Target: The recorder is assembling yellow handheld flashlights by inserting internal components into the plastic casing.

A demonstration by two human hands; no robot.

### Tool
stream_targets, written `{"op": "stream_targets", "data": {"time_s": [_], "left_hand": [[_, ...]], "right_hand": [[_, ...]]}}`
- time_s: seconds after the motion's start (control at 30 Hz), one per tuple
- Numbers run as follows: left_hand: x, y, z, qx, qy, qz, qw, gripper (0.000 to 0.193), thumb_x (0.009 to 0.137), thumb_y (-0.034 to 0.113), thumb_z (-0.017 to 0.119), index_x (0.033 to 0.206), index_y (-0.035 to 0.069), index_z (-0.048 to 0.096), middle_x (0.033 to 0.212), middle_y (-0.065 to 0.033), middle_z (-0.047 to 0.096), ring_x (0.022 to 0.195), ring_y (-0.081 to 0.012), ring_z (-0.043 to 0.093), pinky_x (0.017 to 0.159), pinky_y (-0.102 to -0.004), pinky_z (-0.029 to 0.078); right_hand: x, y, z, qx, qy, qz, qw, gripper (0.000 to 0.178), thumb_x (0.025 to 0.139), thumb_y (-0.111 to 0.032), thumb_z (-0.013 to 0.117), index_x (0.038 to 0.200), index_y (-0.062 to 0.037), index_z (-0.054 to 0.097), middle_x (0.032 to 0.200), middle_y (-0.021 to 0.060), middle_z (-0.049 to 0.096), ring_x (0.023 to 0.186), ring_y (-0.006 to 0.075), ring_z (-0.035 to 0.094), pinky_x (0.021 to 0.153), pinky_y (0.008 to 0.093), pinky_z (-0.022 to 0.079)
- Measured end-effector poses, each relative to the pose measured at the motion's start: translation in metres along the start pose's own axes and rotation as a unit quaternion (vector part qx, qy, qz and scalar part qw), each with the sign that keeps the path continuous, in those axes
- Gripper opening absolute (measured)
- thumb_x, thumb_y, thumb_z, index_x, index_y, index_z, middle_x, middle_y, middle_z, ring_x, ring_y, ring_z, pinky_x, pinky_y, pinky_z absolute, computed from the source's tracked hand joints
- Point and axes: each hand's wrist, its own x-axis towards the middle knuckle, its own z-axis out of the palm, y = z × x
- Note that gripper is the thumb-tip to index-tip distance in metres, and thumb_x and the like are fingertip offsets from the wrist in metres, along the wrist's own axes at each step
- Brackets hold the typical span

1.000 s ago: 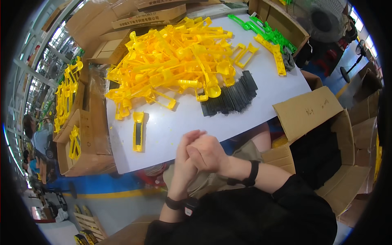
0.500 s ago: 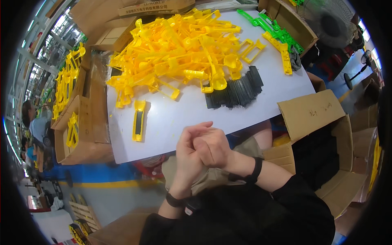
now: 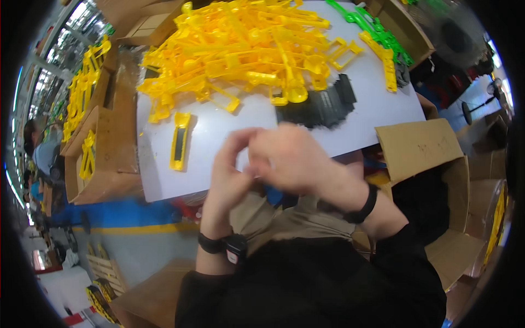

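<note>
My left hand (image 3: pixel 227 169) and my right hand (image 3: pixel 295 156) meet in front of me, over the near edge of the white table (image 3: pixel 235 123). The left one is curved, with a gap between thumb and forefinger; its fingertips vanish behind the right. Motion smears the right fingers, which look curled in, and I cannot make out anything between the hands. On the table to their left lies a single yellow plastic frame (image 3: pixel 179 142) with a dark strip in it. Beyond my hands is a row of thin black strips (image 3: pixel 322 106), beside a large heap of yellow plastic parts (image 3: pixel 235 52).
Green plastic parts (image 3: pixel 377 33) and a yellow piece (image 3: pixel 387 63) lie at the far right. A cardboard box (image 3: pixel 117 158) with yellow frames stands against the left side. An open carton (image 3: pixel 418 147) with dark contents is at my right. A fan (image 3: pixel 454 35) stands beyond.
My hands were clasped together; now they have loosened, with a gap by the left thumb. The left forearm has shifted left, and the whole view has tilted slightly down.
</note>
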Motion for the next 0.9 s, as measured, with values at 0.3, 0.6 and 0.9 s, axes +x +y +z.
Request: {"op": "stream_targets", "data": {"time_s": [0.3,0.6,0.9], "left_hand": [[0.047,-0.077,-0.032,0.546,0.161,0.081,0.818,0.047,0.078,0.017,0.066,0.120,0.003,0.051,0.127,-0.0195,0.048,0.118,-0.0376,0.043,0.099,-0.0431,0.037],[0.057,-0.089,-0.035,0.569,0.116,-0.014,0.814,0.036,0.079,0.027,0.068,0.105,0.004,0.059,0.095,-0.0135,0.058,0.092,-0.0310,0.055,0.078,-0.0392,0.047],[0.035,-0.082,-0.039,0.266,0.283,-0.015,0.921,0.023,0.081,0.019,0.069,0.070,0.003,0.056,0.073,-0.0084,0.055,0.067,-0.0206,0.052,0.067,-0.0310,0.044]], "right_hand": [[-0.048,0.182,-0.152,-0.196,0.114,0.383,0.896,0.033,0.083,-0.031,0.063,0.090,0.0006,0.062,0.087,0.0158,0.066,0.076,0.0271,0.064,0.070,0.0350,0.050],[-0.075,0.220,-0.115,-0.201,-0.048,0.520,0.829,0.047,0.077,-0.045,0.066,0.094,-0.0008,0.063,0.092,0.0195,0.066,0.091,0.0306,0.064,0.076,0.0381,0.049],[-0.064,0.209,-0.119,-0.157,0.110,0.415,0.889,0.038,0.080,-0.020,0.070,0.107,0.0018,0.054,0.078,0.0092,0.063,0.070,0.0197,0.061,0.066,0.0321,0.049]]}}
